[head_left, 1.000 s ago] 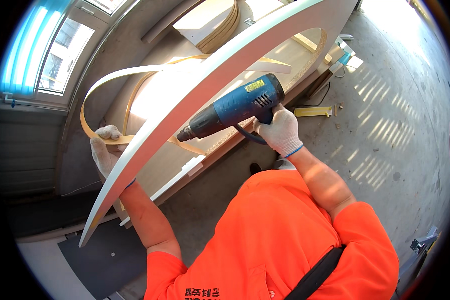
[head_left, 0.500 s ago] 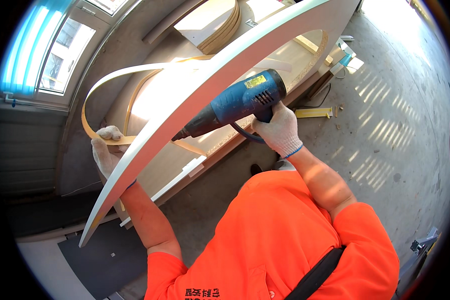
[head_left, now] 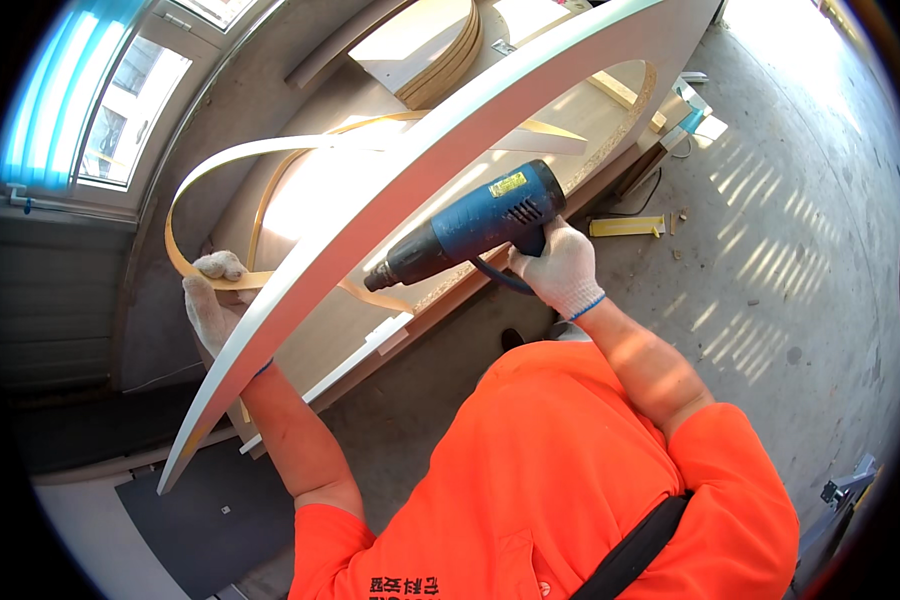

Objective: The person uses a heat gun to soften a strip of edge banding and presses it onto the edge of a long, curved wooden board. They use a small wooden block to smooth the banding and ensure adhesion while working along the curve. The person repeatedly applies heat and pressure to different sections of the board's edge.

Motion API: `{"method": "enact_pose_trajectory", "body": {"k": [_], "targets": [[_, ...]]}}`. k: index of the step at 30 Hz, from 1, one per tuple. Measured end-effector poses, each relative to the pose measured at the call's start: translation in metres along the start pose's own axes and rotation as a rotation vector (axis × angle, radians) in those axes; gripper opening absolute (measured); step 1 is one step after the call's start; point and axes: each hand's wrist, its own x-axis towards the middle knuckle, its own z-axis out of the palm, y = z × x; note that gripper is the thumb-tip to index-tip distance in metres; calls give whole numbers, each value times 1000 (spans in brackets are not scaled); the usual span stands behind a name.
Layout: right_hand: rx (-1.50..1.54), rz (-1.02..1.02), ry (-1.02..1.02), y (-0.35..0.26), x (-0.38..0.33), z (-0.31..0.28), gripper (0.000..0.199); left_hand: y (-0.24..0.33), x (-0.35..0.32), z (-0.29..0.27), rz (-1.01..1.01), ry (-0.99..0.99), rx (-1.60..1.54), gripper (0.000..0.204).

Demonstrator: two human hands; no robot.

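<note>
A blue heat gun (head_left: 485, 218) with a dark nozzle is in my gloved right hand (head_left: 562, 268), whose fingers wrap its handle. The nozzle points left, at the inner side of a large curved white panel (head_left: 315, 250) with a small gap between them. Beyond the panel, my gloved left hand (head_left: 210, 305) pinches a thin, flexible edging strip (head_left: 174, 232), pale outside and tan inside. From there the strip loops up and back behind the panel. Part of my left hand and wrist is hidden by the panel.
A worktable (head_left: 340, 335) lies under the panel. At the back sits a stack of curved board pieces (head_left: 440, 60). A yellow strip-shaped piece (head_left: 625, 227) and a dark cord lie on the concrete floor (head_left: 760, 330) to the right. A window (head_left: 135, 110) stands at the far left.
The heat gun's nozzle has drawn back to the right, away from the panel, and its body has dropped slightly. My left hand stays in place on the strip.
</note>
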Motion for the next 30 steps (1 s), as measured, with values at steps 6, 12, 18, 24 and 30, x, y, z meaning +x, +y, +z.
{"method": "enact_pose_trajectory", "body": {"k": [6,12,18,24,30], "targets": [[-74,-30,-6,28,-10,15,43,2,-2,5,-14,-9,-44,46],[-197,-11,-59,50,-14,27,40,2,-1,-2,-31,-51,-33,47],[-301,-14,-112,62,-16,37,38,1,-1,-3,-31,-54,-52,48],[-358,-18,-129,66,-16,44,41,0,0,-4,-16,-54,-46,47],[-332,-6,-140,65,-16,40,42,0,0,-4,-17,-31,-17,48]]}}
